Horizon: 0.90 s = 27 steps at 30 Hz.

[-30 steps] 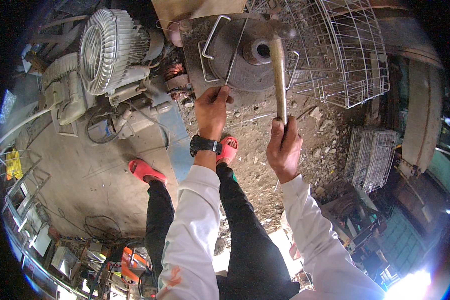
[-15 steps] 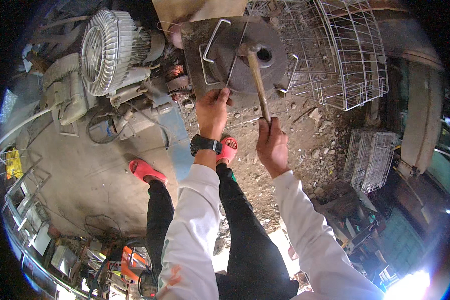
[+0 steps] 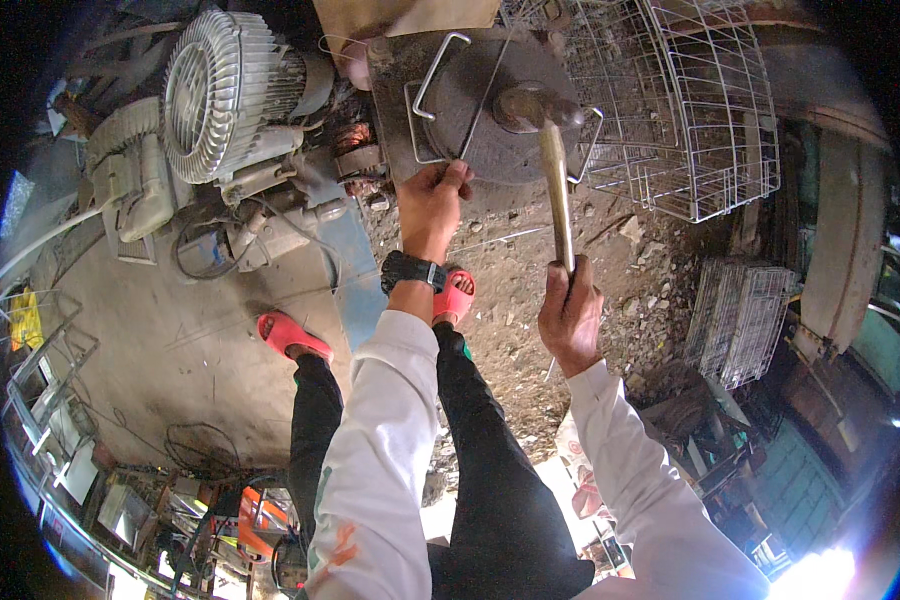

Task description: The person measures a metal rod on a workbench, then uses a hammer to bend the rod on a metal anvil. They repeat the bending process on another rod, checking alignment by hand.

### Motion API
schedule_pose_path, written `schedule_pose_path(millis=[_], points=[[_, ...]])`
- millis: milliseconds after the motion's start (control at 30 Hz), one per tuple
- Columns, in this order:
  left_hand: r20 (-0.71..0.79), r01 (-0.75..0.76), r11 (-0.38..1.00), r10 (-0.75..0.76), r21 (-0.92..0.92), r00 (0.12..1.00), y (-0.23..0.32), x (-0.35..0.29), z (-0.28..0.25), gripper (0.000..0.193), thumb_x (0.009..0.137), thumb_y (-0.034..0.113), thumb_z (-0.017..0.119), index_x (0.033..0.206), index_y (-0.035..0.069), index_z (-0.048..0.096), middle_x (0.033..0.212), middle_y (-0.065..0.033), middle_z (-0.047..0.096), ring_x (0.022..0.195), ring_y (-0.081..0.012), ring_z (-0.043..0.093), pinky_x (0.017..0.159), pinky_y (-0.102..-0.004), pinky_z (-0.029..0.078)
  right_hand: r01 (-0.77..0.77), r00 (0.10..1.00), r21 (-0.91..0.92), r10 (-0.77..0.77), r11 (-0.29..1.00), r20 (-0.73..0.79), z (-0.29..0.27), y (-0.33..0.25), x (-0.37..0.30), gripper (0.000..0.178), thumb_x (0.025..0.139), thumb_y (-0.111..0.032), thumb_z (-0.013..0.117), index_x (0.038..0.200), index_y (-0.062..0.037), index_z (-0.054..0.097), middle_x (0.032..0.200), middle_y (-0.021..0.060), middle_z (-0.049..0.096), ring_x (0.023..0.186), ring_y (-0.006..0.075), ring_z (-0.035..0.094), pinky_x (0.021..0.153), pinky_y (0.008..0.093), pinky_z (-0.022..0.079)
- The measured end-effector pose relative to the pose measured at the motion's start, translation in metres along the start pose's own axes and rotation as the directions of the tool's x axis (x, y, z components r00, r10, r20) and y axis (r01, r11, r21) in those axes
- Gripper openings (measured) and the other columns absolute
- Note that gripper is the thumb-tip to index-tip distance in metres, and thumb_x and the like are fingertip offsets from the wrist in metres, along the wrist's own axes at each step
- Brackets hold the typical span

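My right hand [image 3: 570, 315] is closed round the lower end of a hammer's wooden handle [image 3: 558, 200]. Its dark steel head [image 3: 540, 108] hangs over a round, heavy metal plate [image 3: 450, 75], and whether it touches is hard to tell. The hole in the plate is hidden behind the head. At the plate's near edge, my left hand [image 3: 432, 205] pinches a thin metal rod [image 3: 483, 105] that slants across the plate. Bent bright wire handles stick out at the plate's left [image 3: 430, 85] and right [image 3: 592, 145].
A finned motor [image 3: 215, 95] stands at the left, with a smaller machine [image 3: 270, 240] nearer. Wire baskets [image 3: 725, 120] lie at the right, and more wire racks [image 3: 735, 320] are stacked below them. Rubble-strewn soil [image 3: 510, 350] spreads beneath my hands. My feet wear red slippers [image 3: 295, 335].
The hammer has shifted right, its head now covering the plate's hole. My right hand has moved right and toward me. My left hand keeps its pinch on the rod, slightly farther away.
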<state>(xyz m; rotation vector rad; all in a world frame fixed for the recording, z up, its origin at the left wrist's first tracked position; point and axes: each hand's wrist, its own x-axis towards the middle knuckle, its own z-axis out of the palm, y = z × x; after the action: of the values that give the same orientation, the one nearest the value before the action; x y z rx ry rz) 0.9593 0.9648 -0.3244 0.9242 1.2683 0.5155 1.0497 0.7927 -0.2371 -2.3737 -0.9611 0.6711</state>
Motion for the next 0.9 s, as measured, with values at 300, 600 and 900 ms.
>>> schedule_pose_path(millis=[300,600,900], points=[[0.038,0.058,0.998,-0.06,0.033,0.997,-0.004,0.003,0.002,0.031,0.097,0.024,0.062,0.082,-0.001,0.069,0.066,-0.0011,0.062,0.06,-0.0092,0.054,0.056,-0.0266,0.042,-0.026,0.998,-0.086,0.031,0.996,0.057,0.01,0.009,0.012,0.026,0.099,-0.032,0.051,0.102,-0.0064,0.047,0.072,0.0277,0.062,0.067,0.052,0.059,0.057,0.0606,0.044],[0.051,0.067,0.997,-0.065,-0.039,0.997,0.0,0.0,0.008,0.037,0.1,0.03,0.057,0.087,-0.003,0.068,0.074,-0.004,0.065,0.062,-0.0094,0.055,0.056,-0.0272,0.045,-0.014,0.995,-0.146,0.029,0.989,0.095,0.014,0.025,0.006,0.026,0.099,-0.032,0.052,0.102,-0.0068,0.047,0.071,0.0262,0.062,0.068,0.0503,0.06,0.058,0.0582,0.046],[0.062,0.169,0.984,-0.166,-0.051,0.984,0.009,-0.005,0.01,0.037,0.101,0.031,0.056,0.089,-0.003,0.067,0.078,-0.0047,0.065,0.062,-0.01,0.053,0.057,-0.0255,0.046,-0.013,0.998,-0.148,0.021,0.989,0.054,0.019,0.03,0.018,0.024,0.1,-0.029,0.052,0.101,-0.0063,0.045,0.068,0.0254,0.06,0.065,0.051,0.059,0.056,0.059,0.044]])
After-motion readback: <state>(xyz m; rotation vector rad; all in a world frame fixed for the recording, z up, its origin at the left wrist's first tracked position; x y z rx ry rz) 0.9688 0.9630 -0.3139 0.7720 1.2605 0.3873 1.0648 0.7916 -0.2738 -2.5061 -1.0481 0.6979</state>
